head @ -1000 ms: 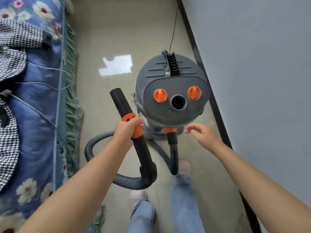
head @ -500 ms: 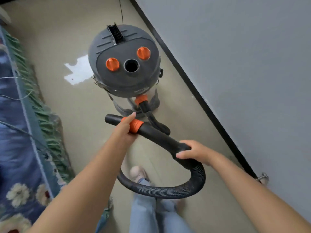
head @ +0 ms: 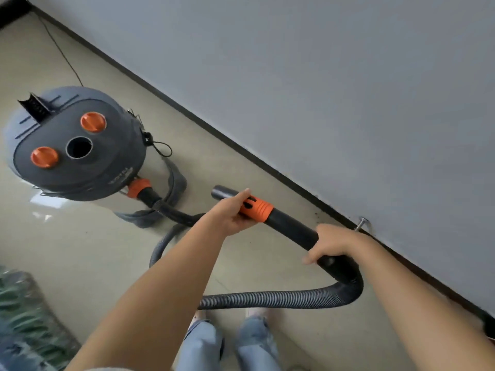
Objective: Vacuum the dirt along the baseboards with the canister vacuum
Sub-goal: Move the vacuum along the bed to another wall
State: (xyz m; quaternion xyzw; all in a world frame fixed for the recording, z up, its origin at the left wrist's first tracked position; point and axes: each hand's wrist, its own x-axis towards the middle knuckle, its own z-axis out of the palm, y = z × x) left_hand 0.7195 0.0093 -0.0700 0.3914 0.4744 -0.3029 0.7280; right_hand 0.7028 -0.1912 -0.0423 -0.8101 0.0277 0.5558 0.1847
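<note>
A grey canister vacuum (head: 80,145) with two orange knobs stands on the beige floor at the left. Its ribbed black hose (head: 267,299) loops from the orange inlet past my feet to a rigid black wand (head: 292,227) with an orange collar. My left hand (head: 230,212) grips the wand at the collar, near its open end. My right hand (head: 330,243) grips the wand's curved handle end where the hose joins. The dark baseboard (head: 241,148) runs diagonally just beyond the wand; dark specks of dirt lie on the floor beside it near my right hand.
A grey wall (head: 321,89) rises above the baseboard. A metal door stop (head: 362,223) sticks out of the baseboard near my right hand. The vacuum's thin power cord (head: 61,49) trails to the far corner. Green bed fringe (head: 24,317) is at the lower left.
My view has turned right toward the wall, so the vacuum sits further left. Both hands carried the wand closer to the baseboard; a second ago my right hand was free.
</note>
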